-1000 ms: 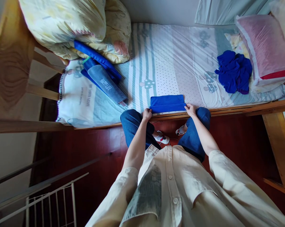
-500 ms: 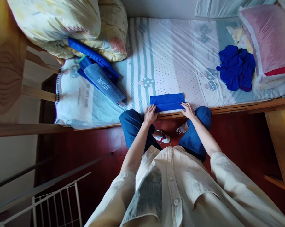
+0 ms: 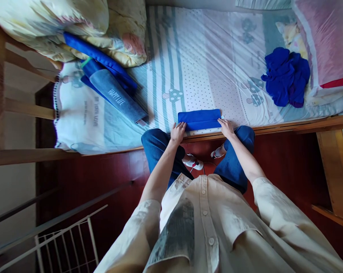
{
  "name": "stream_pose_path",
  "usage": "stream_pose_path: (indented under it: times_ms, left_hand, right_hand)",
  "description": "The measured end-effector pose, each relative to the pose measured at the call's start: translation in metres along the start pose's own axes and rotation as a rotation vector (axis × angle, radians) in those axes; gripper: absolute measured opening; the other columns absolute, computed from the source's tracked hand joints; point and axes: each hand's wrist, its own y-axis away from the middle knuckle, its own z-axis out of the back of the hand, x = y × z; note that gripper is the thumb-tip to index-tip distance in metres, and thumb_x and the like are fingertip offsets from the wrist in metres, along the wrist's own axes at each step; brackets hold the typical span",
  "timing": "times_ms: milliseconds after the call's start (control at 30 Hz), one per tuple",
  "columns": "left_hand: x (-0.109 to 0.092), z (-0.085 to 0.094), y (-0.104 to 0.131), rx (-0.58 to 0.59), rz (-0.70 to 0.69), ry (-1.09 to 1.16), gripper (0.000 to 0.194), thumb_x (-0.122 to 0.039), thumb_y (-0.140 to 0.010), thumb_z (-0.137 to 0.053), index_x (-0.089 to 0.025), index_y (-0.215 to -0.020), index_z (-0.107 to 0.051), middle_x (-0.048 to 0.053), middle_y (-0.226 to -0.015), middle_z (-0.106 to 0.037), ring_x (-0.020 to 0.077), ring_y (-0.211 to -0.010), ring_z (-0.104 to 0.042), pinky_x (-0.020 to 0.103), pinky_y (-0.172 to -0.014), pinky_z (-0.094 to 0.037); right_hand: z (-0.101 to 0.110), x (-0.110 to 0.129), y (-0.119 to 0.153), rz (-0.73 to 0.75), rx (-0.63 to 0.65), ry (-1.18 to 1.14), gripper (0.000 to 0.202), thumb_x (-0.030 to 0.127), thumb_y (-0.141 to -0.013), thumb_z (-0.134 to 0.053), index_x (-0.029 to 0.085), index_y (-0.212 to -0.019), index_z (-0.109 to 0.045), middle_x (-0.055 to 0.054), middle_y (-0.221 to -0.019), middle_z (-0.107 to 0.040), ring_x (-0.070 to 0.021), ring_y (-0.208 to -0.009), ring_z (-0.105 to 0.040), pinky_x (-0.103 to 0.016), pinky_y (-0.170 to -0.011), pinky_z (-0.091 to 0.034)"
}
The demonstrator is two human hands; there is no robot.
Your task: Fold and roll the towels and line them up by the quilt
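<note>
A folded blue cloth (image 3: pixel 199 120) lies flat as a long rectangle near the front edge of the bed, with a crease along its length and a small white tag at its right end. My left hand (image 3: pixel 178 132) grips its lower left corner, fingers bent over the edge. At the opposite end, the fingers of my right hand (image 3: pixel 226 127) pinch the right edge beside the tag. Both thumbs are hard to make out. Farther right, a crumpled blue cloth (image 3: pixel 287 77) sits in a heap.
Left on the bed (image 3: pixel 197 68) lie a folded grey-blue towel (image 3: pixel 117 94) lettered "HAPPY LIFE" and other folded blue cloths (image 3: pixel 100 58), beside a yellow quilt (image 3: pixel 126 34). A pink pillow (image 3: pixel 328 45) is at the right. A white metal rack (image 3: pixel 66 242) stands lower left.
My view has shifted slightly. My left hand has moved a little left and down along the cloth's corner, its fingers drawn closer together. My right hand's fingers have closed in on the right edge.
</note>
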Motion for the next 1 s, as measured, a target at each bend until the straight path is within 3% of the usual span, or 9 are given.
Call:
stream_pose_path:
  times_ms: [200,333,533,700,867,1000]
  left_hand:
    - [0.000,0.021,0.006,0.109,0.054,-0.036,0.063,-0.007,-0.087,-0.050,-0.019,-0.148,-0.063,0.017,-0.145,-0.066,0.0317,-0.134,-0.064,0.048,-0.123,-0.040]
    - [0.004,0.024,0.009,0.139,0.157,0.062,0.060,-0.012,-0.081,-0.059,-0.018,-0.139,-0.070,0.015,-0.131,-0.074,0.0334,-0.125,-0.068,0.042,-0.114,-0.050]
    - [0.010,0.017,0.004,-0.057,0.307,0.389,0.052,-0.011,-0.071,-0.061,-0.015,-0.121,-0.077,0.013,-0.112,-0.079,0.0348,-0.115,-0.071,0.043,-0.110,-0.052]
    - [0.012,0.005,0.001,-0.198,0.455,0.663,0.045,-0.016,-0.073,-0.063,-0.016,-0.117,-0.071,0.011,-0.102,-0.078,0.0285,-0.103,-0.073,0.043,-0.101,-0.056]
    - [0.013,-0.008,-0.004,-0.258,0.574,0.791,0.033,-0.025,-0.081,-0.063,-0.013,-0.112,-0.068,0.012,-0.101,-0.076,0.0250,-0.098,-0.071,0.038,-0.095,-0.056]
    - [0.014,-0.011,-0.010,-0.301,0.616,0.775,0.018,-0.029,-0.086,-0.064,-0.014,-0.095,-0.067,0.009,-0.087,-0.072,0.0237,-0.091,-0.068,0.034,-0.088,-0.054]
  right_hand:
    - [0.014,-0.007,0.007,-0.042,0.076,-0.025,0.060,0.003,-0.092,-0.054,0.020,-0.149,-0.063,-0.008,-0.150,-0.065,-0.0260,-0.144,-0.055,-0.044,-0.126,-0.043]
    - [0.018,-0.015,0.012,-0.130,0.094,-0.140,0.052,0.010,-0.094,-0.057,0.024,-0.143,-0.068,-0.009,-0.139,-0.071,-0.0271,-0.133,-0.065,-0.044,-0.119,-0.049]
    - [0.007,-0.024,0.000,-0.164,-0.037,-0.401,0.035,0.020,-0.092,-0.061,0.017,-0.125,-0.073,-0.012,-0.120,-0.078,-0.0277,-0.111,-0.073,-0.046,-0.105,-0.057]
    - [-0.005,-0.029,-0.010,-0.248,-0.077,-0.564,0.020,0.032,-0.094,-0.063,0.018,-0.107,-0.070,-0.010,-0.101,-0.078,-0.0263,-0.096,-0.075,-0.045,-0.094,-0.062]
    - [-0.010,-0.030,-0.013,-0.269,-0.088,-0.687,0.023,0.040,-0.095,-0.062,0.019,-0.102,-0.066,-0.012,-0.106,-0.077,-0.0237,-0.090,-0.075,-0.039,-0.088,-0.062]
    - [-0.014,-0.032,-0.018,-0.269,-0.130,-0.637,0.032,0.051,-0.096,-0.060,0.019,-0.092,-0.064,-0.008,-0.092,-0.074,-0.0224,-0.081,-0.071,-0.038,-0.086,-0.061]
